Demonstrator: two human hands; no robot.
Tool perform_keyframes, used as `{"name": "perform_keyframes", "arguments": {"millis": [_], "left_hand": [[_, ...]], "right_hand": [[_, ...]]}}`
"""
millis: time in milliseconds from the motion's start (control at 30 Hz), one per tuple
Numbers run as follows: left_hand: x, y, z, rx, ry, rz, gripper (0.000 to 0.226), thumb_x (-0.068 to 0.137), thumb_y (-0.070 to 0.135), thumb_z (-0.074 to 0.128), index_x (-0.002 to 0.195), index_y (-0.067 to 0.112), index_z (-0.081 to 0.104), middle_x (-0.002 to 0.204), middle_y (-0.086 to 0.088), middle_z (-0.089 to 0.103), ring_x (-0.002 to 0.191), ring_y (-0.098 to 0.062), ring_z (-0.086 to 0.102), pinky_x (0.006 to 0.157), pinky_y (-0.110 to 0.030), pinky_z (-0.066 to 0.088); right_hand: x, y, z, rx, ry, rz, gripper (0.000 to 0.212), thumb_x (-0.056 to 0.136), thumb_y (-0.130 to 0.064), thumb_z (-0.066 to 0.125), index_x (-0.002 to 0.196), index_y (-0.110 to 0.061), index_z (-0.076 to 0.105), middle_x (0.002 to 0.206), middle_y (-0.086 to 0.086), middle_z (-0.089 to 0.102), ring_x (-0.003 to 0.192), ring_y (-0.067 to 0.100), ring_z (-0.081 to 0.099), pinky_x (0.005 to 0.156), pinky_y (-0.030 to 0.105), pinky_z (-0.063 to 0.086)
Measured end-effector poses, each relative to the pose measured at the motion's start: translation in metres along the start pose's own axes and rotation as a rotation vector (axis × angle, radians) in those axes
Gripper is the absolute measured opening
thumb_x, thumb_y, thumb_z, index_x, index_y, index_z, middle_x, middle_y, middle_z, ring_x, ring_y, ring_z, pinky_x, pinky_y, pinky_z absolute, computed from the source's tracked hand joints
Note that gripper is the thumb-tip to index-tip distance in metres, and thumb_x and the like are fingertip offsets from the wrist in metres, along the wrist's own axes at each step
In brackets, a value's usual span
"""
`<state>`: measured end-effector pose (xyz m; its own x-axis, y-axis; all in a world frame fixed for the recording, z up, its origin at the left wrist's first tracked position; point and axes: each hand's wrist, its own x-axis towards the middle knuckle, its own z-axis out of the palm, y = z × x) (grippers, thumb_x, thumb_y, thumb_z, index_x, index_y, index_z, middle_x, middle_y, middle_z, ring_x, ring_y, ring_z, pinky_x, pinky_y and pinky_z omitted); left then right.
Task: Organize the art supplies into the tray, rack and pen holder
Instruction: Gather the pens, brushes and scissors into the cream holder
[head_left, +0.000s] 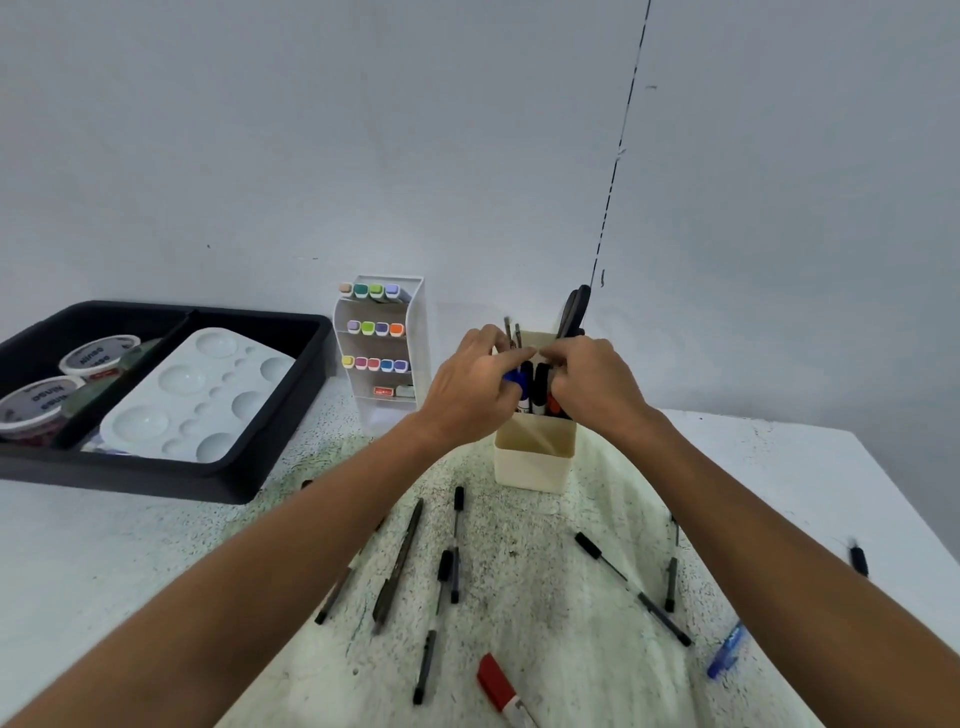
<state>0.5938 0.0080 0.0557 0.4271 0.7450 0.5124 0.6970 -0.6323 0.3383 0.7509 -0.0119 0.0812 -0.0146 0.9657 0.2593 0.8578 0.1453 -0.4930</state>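
Done: white tiered marker rack (382, 343) filled; black plastic tray (244, 483) holding paint tubs and white palette (200, 395).
In hand: left hand (475, 382) and right hand (597, 384), fingers curled around whiteboard markers (535, 387) over cream square pen holder (535, 457).
Left: black pens (452, 566), red-capped marker (501, 686), blue pen (727, 649) loose on table.
Hidden: exact grip and holder contents, behind fingers.

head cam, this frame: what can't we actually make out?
- Head view: the markers in the pen holder are mostly hidden by the left hand and right hand; which one each holds is unclear.
- Red marker: its tip is cut off by the bottom edge.
- Paint tub labels: too small and upside down to read.
- Scissors: blades hidden inside the holder.
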Motion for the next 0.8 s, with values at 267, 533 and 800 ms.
{"name": "perform_keyframes", "arguments": {"millis": [267, 533, 800], "left_hand": [[-0.068, -0.042, -0.050, -0.078, 0.030, -0.197, 0.024, 0.082, 0.001, 0.058, 0.100, 0.008, 0.072, 0.083, 0.005, 0.063, 0.066, 0.000, 0.051, 0.065, -0.015, 0.039], [-0.170, -0.107, -0.056, 0.136, -0.203, -0.683, 0.045, 0.080, 0.017, 0.065, 0.125, 0.014, 0.060, 0.104, -0.007, 0.058, 0.098, -0.024, 0.056, 0.079, -0.031, 0.045], [-0.172, -0.115, -0.039, 0.193, -0.245, -0.765, 0.049, 0.082, 0.018, 0.061, 0.130, 0.017, 0.052, 0.113, -0.016, 0.055, 0.103, -0.034, 0.055, 0.083, -0.041, 0.049]], "right_hand": [[-0.041, -0.023, 0.030, 0.240, 0.186, -0.449, 0.028, 0.080, -0.001, 0.050, 0.098, -0.002, 0.071, 0.088, 0.007, 0.070, 0.075, 0.016, 0.063, 0.067, 0.028, 0.052], [-0.079, -0.029, 0.082, 0.197, -0.633, -0.369, 0.011, 0.084, -0.012, 0.067, 0.093, -0.017, 0.070, 0.076, -0.005, 0.063, 0.065, 0.009, 0.057, 0.060, 0.028, 0.049], [-0.116, -0.039, 0.082, -0.183, -1.224, -0.155, 0.045, 0.066, -0.032, 0.087, 0.090, -0.006, 0.059, 0.072, 0.005, 0.070, 0.052, 0.014, 0.063, 0.042, 0.020, 0.043]]}}
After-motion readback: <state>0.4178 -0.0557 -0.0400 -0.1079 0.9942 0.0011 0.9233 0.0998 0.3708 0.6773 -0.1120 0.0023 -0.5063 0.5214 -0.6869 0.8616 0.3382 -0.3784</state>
